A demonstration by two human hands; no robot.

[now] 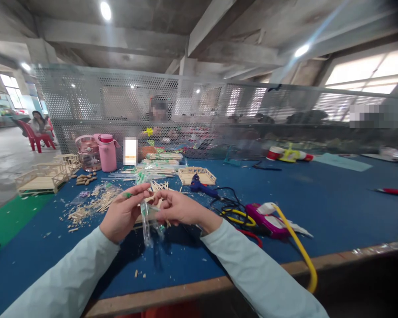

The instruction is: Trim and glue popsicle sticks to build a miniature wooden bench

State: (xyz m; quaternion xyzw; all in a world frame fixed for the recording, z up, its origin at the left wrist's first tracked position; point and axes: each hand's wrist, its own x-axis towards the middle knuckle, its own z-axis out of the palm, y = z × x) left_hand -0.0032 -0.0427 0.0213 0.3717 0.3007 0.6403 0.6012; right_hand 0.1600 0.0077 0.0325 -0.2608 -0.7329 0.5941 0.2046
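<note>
Between my two hands hangs a clear plastic wrapper [146,227] with green print, its lower end dangling over the table. My left hand [124,213] grips its left side, fingers pointing right. My right hand [181,207] pinches it from the right with curled fingers. Behind the hands lie loose wooden sticks [162,186] and, farther back, bundles of sticks [162,161] in plastic. A small frame of wooden sticks [197,175] sits on the blue table beyond my right hand. Close to it lies a blue glue gun [201,187].
Wood scraps [81,215] and peanuts [85,178] lie left. Behind them stand a pink bottle [108,154] and stick-built models [40,179]. A purple power strip [265,221] with a yellow cable [296,240] lies right. Behind a perforated metal screen [139,101] sits another person.
</note>
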